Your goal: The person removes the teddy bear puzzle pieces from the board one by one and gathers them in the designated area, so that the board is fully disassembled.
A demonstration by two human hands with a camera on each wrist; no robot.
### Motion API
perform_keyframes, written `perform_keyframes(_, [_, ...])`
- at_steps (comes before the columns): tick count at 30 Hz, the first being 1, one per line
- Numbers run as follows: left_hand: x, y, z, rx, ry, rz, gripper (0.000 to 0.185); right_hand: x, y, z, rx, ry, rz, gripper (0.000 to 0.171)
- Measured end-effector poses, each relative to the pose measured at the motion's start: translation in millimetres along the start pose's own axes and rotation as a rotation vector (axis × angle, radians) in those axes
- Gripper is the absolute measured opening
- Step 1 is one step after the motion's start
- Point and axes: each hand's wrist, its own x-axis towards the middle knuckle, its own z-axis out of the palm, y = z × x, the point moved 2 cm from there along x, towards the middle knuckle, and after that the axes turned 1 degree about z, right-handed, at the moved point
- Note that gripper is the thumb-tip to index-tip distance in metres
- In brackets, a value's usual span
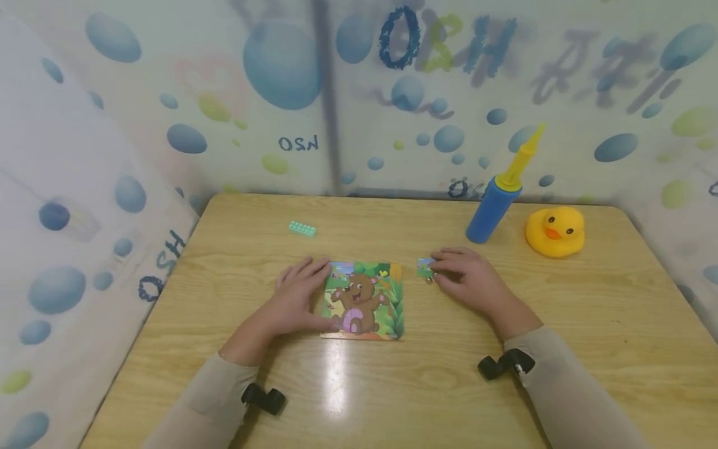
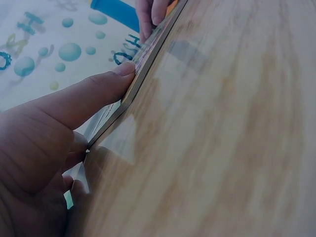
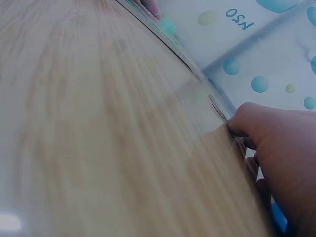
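A jigsaw puzzle (image 1: 373, 305) with a brown bear on it lies flat on the wooden table. My left hand (image 1: 294, 299) is spread along its left side; the thumb (image 2: 106, 89) rests on the lower left part and the fingertips touch near the upper left corner. Just right of the puzzle, apart from it, a small puzzle piece (image 1: 424, 267) with blue and green print lies low at the tabletop. My right hand (image 1: 471, 279) pinches this piece at its right side. In the right wrist view the piece appears only as a thin edge by the thumb (image 3: 242, 121).
A mint-green toy brick (image 1: 303, 228) lies behind the puzzle to the left. At the back right stand a blue hand pump (image 1: 490, 212) with a yellow nozzle and a yellow rubber duck (image 1: 555, 232). A printed curtain (image 1: 370, 125) hangs behind the table (image 1: 449, 386).
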Motion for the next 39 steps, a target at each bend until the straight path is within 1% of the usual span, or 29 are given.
perform_keyframes(3, [-0.1, 0.1, 0.1, 0.004, 0.001, -0.001, 0.124, 0, 2, 0, 0.016, -0.003, 0.016, 0.029])
perform_keyframes(8, [0.2, -0.2, 0.6, 0.003, -0.001, 0.001, 0.124, 0, 1, 0, 0.087, 0.019, 0.092, 0.033])
perform_keyframes(10, [0.5, -0.7, 1.2, 0.003, -0.001, 0.004, 0.124, -1, -1, -1, 0.099, 0.03, 0.114, 0.032])
perform_keyframes(14, [1.0, -1.3, 2.3, 0.004, 0.003, 0.009, 0.124, 1, -5, -2, 0.088, 0.071, 0.104, 0.029])
perform_keyframes(17, [0.9, -0.9, 2.1, 0.005, 0.006, 0.01, 0.124, 4, -9, 0, 0.074, 0.119, 0.073, 0.025])
perform_keyframes(21, [0.1, 0.3, 0.9, 0.001, 0.008, 0.008, 0.123, 11, -16, 6, 0.027, 0.147, 0.049, 0.027])
perform_keyframes(25, [-0.2, 0.5, 0.9, 0.0, 0.007, 0.006, 0.123, 16, -24, 13, -0.02, 0.134, 0.058, 0.034])
perform_keyframes(31, [0.3, -1.0, 0.9, 0.014, 0.001, 0.0, 0.124, 20, -34, 27, -0.02, 0.062, 0.096, 0.043])
perform_keyframes(35, [1.3, -0.3, 0.3, 0.016, 0.001, -0.002, 0.125, 24, -43, 35, -0.045, 0.05, 0.068, 0.046])
perform_keyframes(39, [1.0, -0.4, 1.3, 0.008, -0.001, -0.007, 0.126, 29, -53, 43, -0.077, 0.05, 0.028, 0.045])
